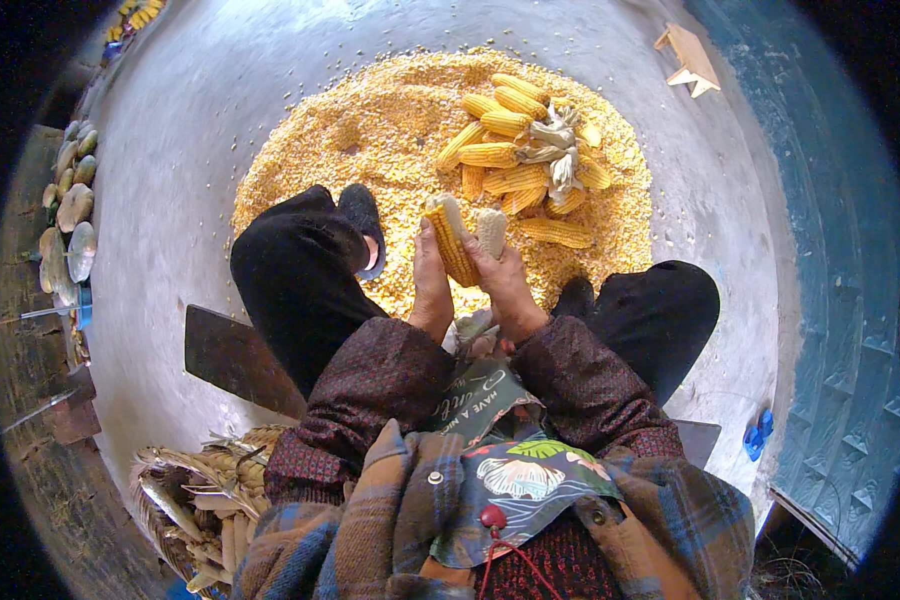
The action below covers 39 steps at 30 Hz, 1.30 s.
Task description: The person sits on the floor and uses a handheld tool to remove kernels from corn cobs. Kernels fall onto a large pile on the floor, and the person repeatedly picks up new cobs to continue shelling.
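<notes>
Between my knees my left hand [430, 281] grips a partly shelled corn ear [450, 240], yellow along one side and bare pale cob on the other. My right hand [508, 285] holds a bare corncob [491, 231] against that ear, its lower end hidden by the fingers. Below and around both hands spreads a wide heap of loose corn kernels [307, 150]. On the heap, just beyond my right hand, lies a bundle of yellow corn ears [506, 122] with dry husks [559, 146] tied together. One single ear [555, 232] lies nearest my right hand.
A basket [247, 465] holding bare cobs stands at my lower left. Squashes [75, 206] line the left wall. A small wooden stool [690, 60] is at the upper right, blue slippers [757, 435] at the lower right. A dark board [232, 360] lies beside my left leg.
</notes>
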### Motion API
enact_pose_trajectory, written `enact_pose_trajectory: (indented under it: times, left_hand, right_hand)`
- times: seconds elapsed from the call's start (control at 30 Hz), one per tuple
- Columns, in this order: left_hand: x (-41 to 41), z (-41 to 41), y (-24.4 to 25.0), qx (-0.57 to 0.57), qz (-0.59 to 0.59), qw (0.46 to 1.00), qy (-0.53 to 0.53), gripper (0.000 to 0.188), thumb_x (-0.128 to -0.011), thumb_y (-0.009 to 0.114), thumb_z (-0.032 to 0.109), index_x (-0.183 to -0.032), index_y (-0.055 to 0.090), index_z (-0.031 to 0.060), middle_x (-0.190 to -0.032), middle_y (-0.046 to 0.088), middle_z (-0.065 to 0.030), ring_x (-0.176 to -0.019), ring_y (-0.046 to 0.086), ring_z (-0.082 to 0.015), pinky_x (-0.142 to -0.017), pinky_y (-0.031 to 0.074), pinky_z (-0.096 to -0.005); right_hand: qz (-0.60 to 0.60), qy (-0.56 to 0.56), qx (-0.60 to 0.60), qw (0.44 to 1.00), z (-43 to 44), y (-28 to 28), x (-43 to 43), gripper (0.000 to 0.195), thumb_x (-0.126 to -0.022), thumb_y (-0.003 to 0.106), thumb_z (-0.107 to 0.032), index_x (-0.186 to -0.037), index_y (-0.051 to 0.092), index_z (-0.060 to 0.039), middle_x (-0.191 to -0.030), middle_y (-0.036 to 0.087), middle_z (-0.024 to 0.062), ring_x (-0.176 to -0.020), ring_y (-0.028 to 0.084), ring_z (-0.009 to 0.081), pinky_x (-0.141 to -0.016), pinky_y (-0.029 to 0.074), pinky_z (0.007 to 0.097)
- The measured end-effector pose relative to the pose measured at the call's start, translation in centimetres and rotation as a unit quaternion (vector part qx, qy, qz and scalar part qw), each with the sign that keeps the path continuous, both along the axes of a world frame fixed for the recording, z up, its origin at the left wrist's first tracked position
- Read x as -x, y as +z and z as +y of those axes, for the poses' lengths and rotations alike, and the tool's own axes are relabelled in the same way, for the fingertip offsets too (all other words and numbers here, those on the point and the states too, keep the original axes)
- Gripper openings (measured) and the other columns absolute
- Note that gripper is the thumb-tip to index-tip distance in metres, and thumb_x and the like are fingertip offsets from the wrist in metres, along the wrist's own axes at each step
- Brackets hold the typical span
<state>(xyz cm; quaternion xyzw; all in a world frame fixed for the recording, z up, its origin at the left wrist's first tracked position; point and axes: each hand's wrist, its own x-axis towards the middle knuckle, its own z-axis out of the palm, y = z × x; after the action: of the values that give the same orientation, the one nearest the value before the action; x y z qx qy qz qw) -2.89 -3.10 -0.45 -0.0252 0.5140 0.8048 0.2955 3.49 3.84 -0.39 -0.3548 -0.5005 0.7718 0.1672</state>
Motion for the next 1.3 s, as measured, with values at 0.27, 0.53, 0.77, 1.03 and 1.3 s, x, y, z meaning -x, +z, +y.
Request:
enact_pose_trajectory:
  times: [0.27, 0.53, 0.77, 1.03, 1.3]
  left_hand:
    - [0.7, 0.0, -2.0, 0.031, 0.001, 0.999, -0.028, 0.061, -0.088, 0.053, 0.06, -0.113, 0.051, 0.0042, -0.094, 0.058, -0.0046, -0.084, 0.057, -0.0138, -0.071, 0.048, -0.03]
    - [-0.3, 0.2, -2.6, 0.038, -0.038, 0.998, 0.023, 0.052, -0.091, 0.053, 0.054, -0.111, 0.052, 0.0054, -0.092, 0.057, -0.0027, -0.081, 0.055, -0.0119, -0.071, 0.047, -0.0289]
    - [1.1, -0.3, 0.6, -0.008, -0.009, 0.997, 0.078, 0.045, -0.093, 0.057, 0.039, -0.121, 0.044, 0.0069, -0.114, 0.052, -0.0061, -0.106, 0.05, -0.0173, -0.093, 0.039, -0.0357]
    - [-0.5, -0.2, 1.2, -0.142, -0.223, 0.942, -0.206, 0.059, -0.098, 0.035, 0.052, -0.128, 0.044, 0.002, -0.125, 0.053, -0.0189, -0.113, 0.057, -0.0272, -0.097, 0.046, -0.0474]
    - [-1.3, -1.0, 2.9, -0.065, -0.293, 0.898, -0.322, 0.046, -0.091, 0.056, 0.04, -0.116, 0.052, 0.0016, -0.091, 0.061, -0.0094, -0.08, 0.061, -0.0204, -0.073, 0.053, -0.0348]
  right_hand:
    - [-0.064, 0.018, -0.096, 0.993, -0.9, 0.1, -0.1, 0.031, -0.087, 0.069, -0.031, -0.088, 0.065, 0.0004, -0.076, 0.061, -0.0007, -0.067, 0.053, 0.0081, -0.058, 0.043, 0.027]
    - [-0.048, -0.083, -0.062, 0.993, -0.6, -2.7, 0.0, 0.021, -0.086, 0.07, -0.023, -0.085, 0.066, -0.0019, -0.078, 0.064, 0.0, -0.067, 0.056, 0.009, -0.06, 0.045, 0.0263]
    - [-0.02, 0.006, 0.223, 0.975, 2.3, -0.8, -0.8, 0.036, -0.086, 0.067, -0.039, -0.101, 0.058, -0.0073, -0.093, 0.061, 0.0044, -0.082, 0.062, 0.0177, -0.07, 0.054, 0.0393]
    - [0.063, -0.163, 0.077, 0.982, 6.4, -2.8, -0.6, 0.021, -0.086, 0.066, -0.02, -0.095, 0.063, -0.0008, -0.085, 0.066, 0.007, -0.078, 0.063, 0.015, -0.073, 0.05, 0.0298]
    - [0.186, 0.11, 0.242, 0.946, 7.0, 1.7, -1.3, 0.025, -0.09, 0.057, -0.019, -0.103, 0.061, 0.0015, -0.099, 0.065, 0.0111, -0.098, 0.061, 0.0209, -0.087, 0.048, 0.0342]
